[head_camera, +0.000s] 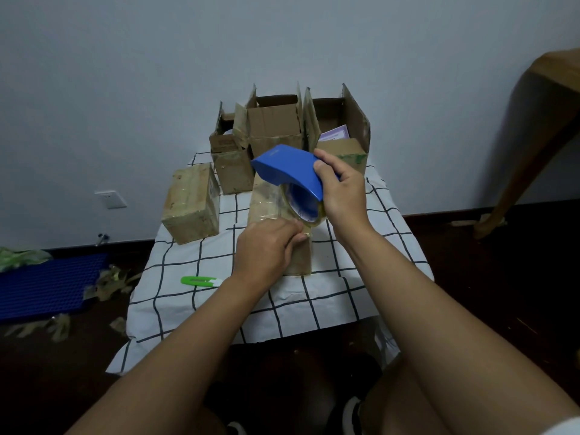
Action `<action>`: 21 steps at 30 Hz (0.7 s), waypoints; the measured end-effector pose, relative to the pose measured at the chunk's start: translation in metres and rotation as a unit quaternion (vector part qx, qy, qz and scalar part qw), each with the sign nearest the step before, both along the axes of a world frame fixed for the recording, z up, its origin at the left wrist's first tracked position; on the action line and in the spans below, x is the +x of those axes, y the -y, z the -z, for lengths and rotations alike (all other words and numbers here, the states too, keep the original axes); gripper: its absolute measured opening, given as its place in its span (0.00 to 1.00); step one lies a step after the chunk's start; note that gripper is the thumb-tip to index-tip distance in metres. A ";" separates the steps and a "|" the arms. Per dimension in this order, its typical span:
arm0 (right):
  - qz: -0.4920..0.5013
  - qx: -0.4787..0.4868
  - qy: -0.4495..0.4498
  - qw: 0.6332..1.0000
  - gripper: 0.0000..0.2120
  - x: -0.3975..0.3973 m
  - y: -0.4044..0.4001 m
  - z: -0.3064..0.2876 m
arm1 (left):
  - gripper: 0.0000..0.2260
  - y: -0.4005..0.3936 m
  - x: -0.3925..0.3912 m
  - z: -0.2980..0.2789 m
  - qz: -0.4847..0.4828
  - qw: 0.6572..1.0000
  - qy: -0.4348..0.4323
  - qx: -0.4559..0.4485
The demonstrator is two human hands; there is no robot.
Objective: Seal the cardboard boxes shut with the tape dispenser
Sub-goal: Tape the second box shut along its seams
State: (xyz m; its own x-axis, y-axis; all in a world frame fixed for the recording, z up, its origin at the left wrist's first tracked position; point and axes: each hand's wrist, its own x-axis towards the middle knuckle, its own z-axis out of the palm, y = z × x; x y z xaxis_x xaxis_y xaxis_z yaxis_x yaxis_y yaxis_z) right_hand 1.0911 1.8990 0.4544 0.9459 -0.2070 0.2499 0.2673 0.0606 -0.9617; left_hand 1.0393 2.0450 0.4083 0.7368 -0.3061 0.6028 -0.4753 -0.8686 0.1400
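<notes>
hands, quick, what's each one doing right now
Left hand: fingers pinch the tape end at the near edge of the box.
Right hand: grips the blue tape dispenser above that box.

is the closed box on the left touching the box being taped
Apart. The head view shows bare checked tablecloth between the closed box and the box being taped.

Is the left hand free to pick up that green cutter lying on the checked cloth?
Probably not yet: the left hand is pinching the tape end on the box. The green cutter lies uncovered just beside its wrist.
</notes>
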 end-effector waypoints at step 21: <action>0.009 -0.013 -0.004 1.000 0.13 -0.006 -0.004 -0.003 | 0.20 0.019 -0.003 0.008 -0.060 0.992 -0.022 -0.111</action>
State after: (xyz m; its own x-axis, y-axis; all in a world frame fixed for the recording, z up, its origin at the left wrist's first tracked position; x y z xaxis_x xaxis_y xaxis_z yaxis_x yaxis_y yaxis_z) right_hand 1.0847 1.9031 0.4571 0.9439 -0.2184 0.2476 0.2604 0.0315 -0.9650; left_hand 1.0360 2.0265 0.4002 0.7870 -0.0786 0.6119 -0.3598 -0.8642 0.3518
